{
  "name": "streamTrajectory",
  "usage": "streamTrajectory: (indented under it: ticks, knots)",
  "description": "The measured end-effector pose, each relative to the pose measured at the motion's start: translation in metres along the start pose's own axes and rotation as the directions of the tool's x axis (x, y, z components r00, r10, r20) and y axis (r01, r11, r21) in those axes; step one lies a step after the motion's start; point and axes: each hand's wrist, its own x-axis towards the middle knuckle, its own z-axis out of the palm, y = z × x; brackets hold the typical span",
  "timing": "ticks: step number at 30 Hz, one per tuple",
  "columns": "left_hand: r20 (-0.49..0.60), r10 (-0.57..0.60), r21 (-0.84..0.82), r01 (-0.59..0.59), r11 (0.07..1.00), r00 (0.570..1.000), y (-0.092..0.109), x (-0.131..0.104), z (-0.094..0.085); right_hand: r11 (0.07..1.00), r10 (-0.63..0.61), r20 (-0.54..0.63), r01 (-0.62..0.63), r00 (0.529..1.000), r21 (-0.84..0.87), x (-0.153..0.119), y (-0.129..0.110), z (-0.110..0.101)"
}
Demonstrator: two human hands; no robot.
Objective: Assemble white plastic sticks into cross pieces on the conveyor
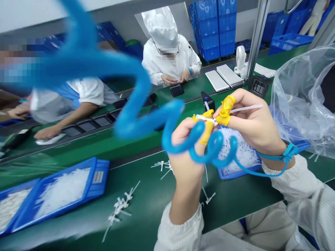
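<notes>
My left hand [187,170], yellow finger covers on its fingertips, pinches a small white plastic piece [201,118]. Close against it is my right hand [252,127], also with yellow covers, closed on a thin translucent white strip [247,108] that sticks out over the palm. The fingertips of both hands meet at the small piece, so how the strip and the piece join is hidden. Just below the hands, a blue bin [230,176] holds a heap of similar strips [239,148]. A blue coiled wrist-strap cord [174,148] crosses in front of my left hand.
Small white assemblies [119,207] lie on the green bench [149,205]. At left, a blue bin [101,176] holds white strips. A clear plastic bag [295,97] stands at right. Beyond a conveyor with dark screens [102,120], a co-worker [170,59] handles something.
</notes>
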Motion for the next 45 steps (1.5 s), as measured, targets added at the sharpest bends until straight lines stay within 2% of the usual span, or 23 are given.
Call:
streamTrajectory:
  ticks: [7, 15, 20, 24, 26, 30, 33, 39, 45]
  knots:
    - [0.054, 0.116, 0.047, -0.119, 0.992, 0.992, -0.005, 0.002, -0.007, 0.997, -0.043, 0.032, 0.045, 0.999, -0.062, -0.001, -0.004, -0.002]
    - [0.095, 0.209, 0.239, -0.226, 0.944, 0.973, 0.01, 0.002, -0.011, 0.992, 0.002, 0.076, 0.007, 0.997, -0.125, -0.002, -0.014, -0.003]
    - [0.185, 0.274, 0.301, -0.32, 0.898, 0.944, 0.019, 0.003, -0.016, 0.988, -0.003, 0.072, 0.014, 0.997, -0.153, -0.003, -0.015, -0.003]
    - [0.213, 0.345, 0.378, -0.403, 0.833, 0.914, 0.024, 0.004, -0.018, 0.985, -0.023, 0.067, 0.034, 0.997, -0.171, -0.004, -0.014, -0.002]
    - [0.197, 0.326, 0.361, -0.378, 0.853, 0.925, 0.024, 0.003, -0.018, 0.986, -0.04, 0.069, 0.051, 0.997, -0.162, -0.004, -0.014, -0.002]
    - [0.122, 0.166, 0.232, -0.191, 0.954, 0.979, 0.018, 0.0, -0.015, 0.984, -0.085, 0.057, 0.093, 0.995, -0.155, -0.004, -0.012, -0.001]
    - [0.095, 0.114, 0.173, -0.129, 0.977, 0.989, 0.013, -0.001, -0.016, 0.977, -0.114, 0.05, 0.121, 0.992, -0.174, -0.006, -0.012, 0.0]
    - [0.139, 0.108, 0.194, -0.134, 0.972, 0.984, 0.015, 0.001, -0.019, 0.962, -0.154, 0.045, 0.16, 0.987, -0.223, -0.01, -0.012, -0.001]
    - [0.166, 0.269, 0.255, -0.305, 0.918, 0.949, 0.009, 0.004, -0.02, 0.95, -0.17, 0.043, 0.175, 0.985, -0.257, -0.01, -0.011, -0.003]
